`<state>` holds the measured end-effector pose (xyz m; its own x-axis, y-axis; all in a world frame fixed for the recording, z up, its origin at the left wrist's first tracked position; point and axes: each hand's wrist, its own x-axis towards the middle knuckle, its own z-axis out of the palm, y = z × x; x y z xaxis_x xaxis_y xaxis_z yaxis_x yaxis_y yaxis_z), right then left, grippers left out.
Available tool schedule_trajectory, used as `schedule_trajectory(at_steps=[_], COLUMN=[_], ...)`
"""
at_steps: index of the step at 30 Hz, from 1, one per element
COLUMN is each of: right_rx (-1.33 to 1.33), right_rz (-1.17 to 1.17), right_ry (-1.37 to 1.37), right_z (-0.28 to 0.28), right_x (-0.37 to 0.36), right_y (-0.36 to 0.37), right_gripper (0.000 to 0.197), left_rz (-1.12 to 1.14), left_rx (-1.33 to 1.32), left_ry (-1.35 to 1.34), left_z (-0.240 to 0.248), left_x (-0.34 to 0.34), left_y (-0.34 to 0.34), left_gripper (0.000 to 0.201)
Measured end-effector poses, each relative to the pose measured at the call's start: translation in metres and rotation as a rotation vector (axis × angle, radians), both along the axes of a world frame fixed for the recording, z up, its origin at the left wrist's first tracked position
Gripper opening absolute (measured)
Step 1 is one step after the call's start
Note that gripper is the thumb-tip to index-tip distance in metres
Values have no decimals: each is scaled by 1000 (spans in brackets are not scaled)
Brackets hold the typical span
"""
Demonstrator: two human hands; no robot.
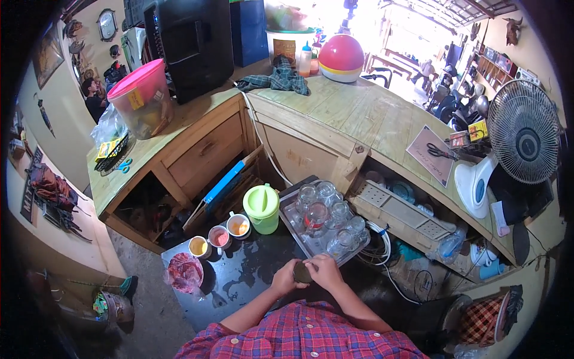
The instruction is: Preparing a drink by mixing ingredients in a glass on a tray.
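Note:
Close to my body, above the front of a black table (251, 287), my left hand (286, 278) and my right hand (326, 273) are closed around a small round olive-brown thing (303, 274), perhaps a jar or its lid. My fingers partly cover it. Just beyond my right hand lies a metal tray (291, 220) with several upturned clear glass mugs (317, 216). A light green lidded pitcher (262, 209) stands left of the tray. Left of that are three white cups with orange (240, 227), pink (220, 237) and yellow (199, 246) contents.
A reddish plastic bag (185, 273) lies at the table's left corner. Wooden counters (341, 113) enclose the far side, carrying a pink-lidded tub (141, 99), a black speaker (191, 48), scissors (441, 151) and a white fan (478, 179). White cable (382, 242) runs beside the tray.

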<state>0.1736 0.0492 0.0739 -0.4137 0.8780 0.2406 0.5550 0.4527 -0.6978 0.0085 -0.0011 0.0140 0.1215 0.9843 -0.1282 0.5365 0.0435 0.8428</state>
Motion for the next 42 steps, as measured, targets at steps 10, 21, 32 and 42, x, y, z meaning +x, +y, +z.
schedule_trajectory(at_steps=[10,21,32,42], right_rx=[69,-108,-73,29], right_rz=[-27,28,4,57], right_ry=[-110,-120,-203,-386], right_z=[8,3,15,19], right_x=[2,3,1,-1], right_y=[-1,-1,4,2], right_gripper=[12,14,14,11], left_rz=[1,-15,-11,-16], left_rx=[20,25,29,32], left_ry=[5,19,5,-5], left_z=[1,-6,-1,4], left_x=[0,1,0,0], left_y=[-1,0,0,0], left_gripper=[82,83,81,80])
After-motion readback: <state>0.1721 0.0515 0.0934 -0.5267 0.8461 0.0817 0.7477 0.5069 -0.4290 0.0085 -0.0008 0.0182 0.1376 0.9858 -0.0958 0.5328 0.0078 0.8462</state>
